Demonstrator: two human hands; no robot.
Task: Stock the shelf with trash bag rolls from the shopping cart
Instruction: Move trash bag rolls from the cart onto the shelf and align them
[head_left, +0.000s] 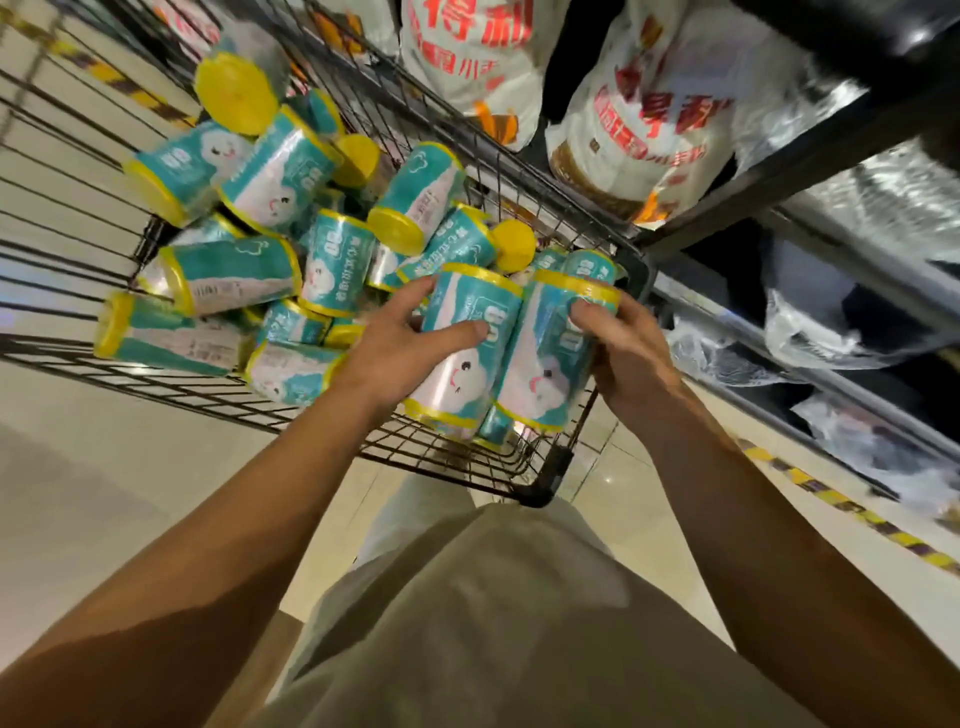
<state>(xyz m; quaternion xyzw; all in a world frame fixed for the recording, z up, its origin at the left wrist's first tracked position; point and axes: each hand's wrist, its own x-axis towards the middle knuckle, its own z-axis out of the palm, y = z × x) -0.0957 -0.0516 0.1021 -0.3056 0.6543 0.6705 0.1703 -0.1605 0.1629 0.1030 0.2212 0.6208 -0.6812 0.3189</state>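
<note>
Rolls of trash bags in teal wrappers with yellow ends fill the wire shopping cart (218, 395); upward of fifteen show, though the heap hides an exact count. Two are in hand at the cart's near right corner. The left hand (395, 348) grips the left roll (462, 353), thumb across its printed front and fingers curled behind. The right hand (623, 353) grips the right roll (550, 358), fingertips curled over its upper band. Both held rolls lie side by side and touching, long axes running from the person toward the far end of the cart, slightly tilted, cartoon faces upward. The loose pile of rolls (249, 234) points every way, several showing round yellow caps. Beside the cart on the right stands a dark metal shelf (810, 156) holding two large white sacks (644, 119) with red print, and clear plastic bundles (841, 322) lower down. Pale glossy floor tiles (78, 467) carry yellow-and-black hazard tape (852, 512).
</note>
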